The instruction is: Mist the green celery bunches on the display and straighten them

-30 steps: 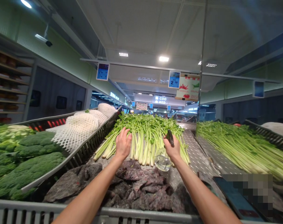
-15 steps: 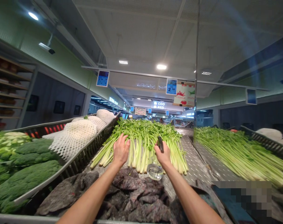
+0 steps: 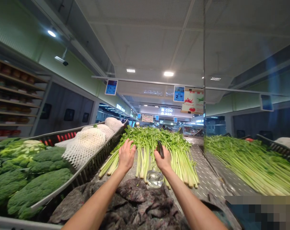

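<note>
A layer of celery (image 3: 147, 150) lies on a metal tread-plate shelf, leaves toward the back and pale stalk ends toward me. My left hand (image 3: 127, 155) is over the left side of the celery, fingers stretched and slightly apart, with nothing visible in it; whether it touches the stalks I cannot tell. Over the middle, my right hand (image 3: 163, 158) grips a clear spray bottle (image 3: 154, 179) by its neck. The bottle's black head (image 3: 160, 149) points away from me, and its round, see-through body hangs below my hand.
Crumpled grey cloth (image 3: 145, 204) lies in front of the celery. At left, a black crate (image 3: 87, 171) borders broccoli (image 3: 41, 188) and produce in white foam nets (image 3: 89, 140). A mirror (image 3: 245, 159) at right reflects the celery. Price signs (image 3: 179, 93) hang overhead.
My right hand has moved left over the celery with the spray bottle. My left hand has hardly moved. The whole view has shifted slightly left and up.
</note>
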The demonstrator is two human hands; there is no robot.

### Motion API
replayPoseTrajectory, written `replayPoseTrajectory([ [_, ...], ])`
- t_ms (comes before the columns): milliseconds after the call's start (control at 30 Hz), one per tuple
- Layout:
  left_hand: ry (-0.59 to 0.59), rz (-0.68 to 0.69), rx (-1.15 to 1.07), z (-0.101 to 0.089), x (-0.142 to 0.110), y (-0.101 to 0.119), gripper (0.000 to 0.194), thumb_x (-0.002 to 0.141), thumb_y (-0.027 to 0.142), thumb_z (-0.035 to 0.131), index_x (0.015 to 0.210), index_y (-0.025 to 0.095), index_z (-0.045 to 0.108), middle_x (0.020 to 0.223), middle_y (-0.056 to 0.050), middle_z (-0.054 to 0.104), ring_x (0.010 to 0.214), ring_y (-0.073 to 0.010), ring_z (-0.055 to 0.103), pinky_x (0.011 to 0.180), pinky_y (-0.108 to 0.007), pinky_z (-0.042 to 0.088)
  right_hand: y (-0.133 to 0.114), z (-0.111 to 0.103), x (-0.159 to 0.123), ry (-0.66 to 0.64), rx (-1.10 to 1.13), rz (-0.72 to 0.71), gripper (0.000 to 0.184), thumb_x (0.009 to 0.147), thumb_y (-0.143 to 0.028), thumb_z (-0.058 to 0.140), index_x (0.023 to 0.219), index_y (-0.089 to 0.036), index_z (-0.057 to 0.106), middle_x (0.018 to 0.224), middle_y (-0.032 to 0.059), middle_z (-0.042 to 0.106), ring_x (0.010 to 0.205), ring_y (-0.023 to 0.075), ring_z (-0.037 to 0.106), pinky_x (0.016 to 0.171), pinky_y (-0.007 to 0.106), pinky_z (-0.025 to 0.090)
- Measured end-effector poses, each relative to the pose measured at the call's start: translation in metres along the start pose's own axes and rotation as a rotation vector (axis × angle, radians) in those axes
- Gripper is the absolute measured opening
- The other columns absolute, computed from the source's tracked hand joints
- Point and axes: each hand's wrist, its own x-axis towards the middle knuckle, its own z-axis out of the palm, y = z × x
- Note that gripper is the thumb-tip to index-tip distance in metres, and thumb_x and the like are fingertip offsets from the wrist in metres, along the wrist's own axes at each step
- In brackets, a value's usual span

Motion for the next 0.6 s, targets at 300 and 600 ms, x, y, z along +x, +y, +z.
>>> replayPoseTrajectory([
  [300, -0.057, -0.103, -0.249, -0.011, 0.002, 0.012, 0.042, 0.080, 0.038, 0.033, 0.112, 0.016, 0.047, 0.130, -0.012, 0.038, 0.123, -0.0227, 0.030, 0.102, -0.043, 0.019, -0.013, 0.014, 0.002, 0.021, -0.003, 0.013, 0.019, 0.064, -0.033, 0.046, 0.074, -0.018, 0.053, 0.064, 0.0004, 0.056, 0.058, 0.0139, 0.048, 0.051, 0.023, 0.033],
  [600, -0.758, -0.313, -1.015, -0.005, -0.026, 0.056, 0.079, 0.046, 0.002, 0.057, 0.121, 0.012, 0.036, 0.111, -0.010, 0.056, 0.102, -0.0209, 0.051, 0.092, -0.033, 0.035, -0.018, 0.027, -0.001, -0.170, -0.104, 0.091, 0.021, 0.063, -0.035, 0.047, 0.075, -0.018, 0.051, 0.073, 0.0021, 0.054, 0.066, 0.0155, 0.051, 0.058, 0.025, 0.038],
])
